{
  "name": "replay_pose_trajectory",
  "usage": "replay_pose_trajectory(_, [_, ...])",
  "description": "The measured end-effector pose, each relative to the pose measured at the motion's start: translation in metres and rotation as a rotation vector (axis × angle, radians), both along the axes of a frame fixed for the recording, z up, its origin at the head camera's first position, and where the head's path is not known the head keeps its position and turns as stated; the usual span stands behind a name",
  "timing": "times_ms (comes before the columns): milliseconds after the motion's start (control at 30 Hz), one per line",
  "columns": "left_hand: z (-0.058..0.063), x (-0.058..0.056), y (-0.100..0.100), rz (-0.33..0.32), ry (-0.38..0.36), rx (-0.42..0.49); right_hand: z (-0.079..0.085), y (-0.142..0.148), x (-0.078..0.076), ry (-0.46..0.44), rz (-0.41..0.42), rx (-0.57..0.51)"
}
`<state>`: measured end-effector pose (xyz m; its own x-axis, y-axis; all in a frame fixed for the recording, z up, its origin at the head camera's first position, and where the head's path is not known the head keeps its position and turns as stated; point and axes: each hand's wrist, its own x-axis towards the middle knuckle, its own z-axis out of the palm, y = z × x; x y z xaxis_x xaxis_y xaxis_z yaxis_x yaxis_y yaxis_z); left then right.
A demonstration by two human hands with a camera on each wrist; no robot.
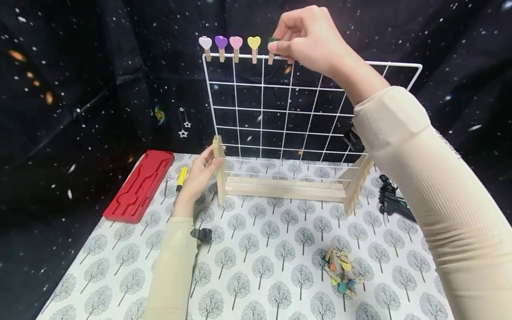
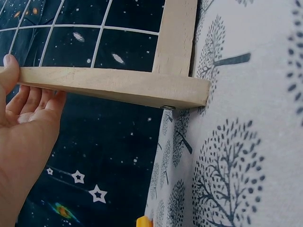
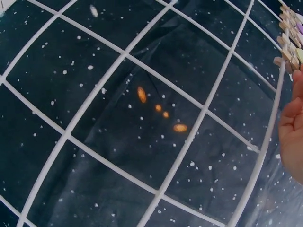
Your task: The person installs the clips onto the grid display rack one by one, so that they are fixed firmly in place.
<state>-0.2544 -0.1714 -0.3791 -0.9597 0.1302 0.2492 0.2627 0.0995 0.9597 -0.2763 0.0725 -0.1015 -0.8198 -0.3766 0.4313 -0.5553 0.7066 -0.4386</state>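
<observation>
A white wire grid (image 1: 276, 110) stands upright in a wooden base (image 1: 280, 189). Along its top bar sit clothespins with hearts: white (image 1: 205, 43), purple (image 1: 221, 42), pink (image 1: 236, 42) and yellow (image 1: 254, 43). Just right of the yellow one, my right hand (image 1: 310, 40) pinches a green-heart clothespin (image 1: 271, 58) at the top bar; its heart is mostly behind the thumb. In the right wrist view the right hand (image 3: 292, 127) shows only partly. My left hand (image 1: 202, 173) grips the left wooden upright (image 1: 218, 171), thumb on one side and fingers on the other in the left wrist view.
A pile of heart clothespins (image 1: 342, 271) lies on the tree-print cloth at the front right. To the left are a red tray (image 1: 138, 189) and a yellow-handled screwdriver (image 1: 182, 177). A black glue gun (image 1: 394, 202) lies at the right, partly behind my right sleeve.
</observation>
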Motion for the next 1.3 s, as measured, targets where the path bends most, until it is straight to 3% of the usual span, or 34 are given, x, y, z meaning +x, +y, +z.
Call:
replay_pose_trajectory(333, [0.002, -0.003, -0.004, -0.004, 0.016, 0.007, -0.002, -0.004, -0.003, 0.028, -0.004, 0.072])
replay_pose_trajectory(633, [0.002, -0.002, -0.004, -0.009, 0.010, 0.014, -0.001, -0.010, -0.002, -0.026, -0.014, 0.099])
replay_pose_trajectory(1033, [-0.002, -0.002, -0.002, -0.013, 0.004, 0.030, -0.003, -0.008, -0.001, 0.017, 0.017, 0.245])
replay_pose_trajectory(1300, [-0.001, -0.003, -0.002, -0.018, 0.012, 0.024, -0.004, -0.005, 0.001, 0.088, 0.033, 0.248])
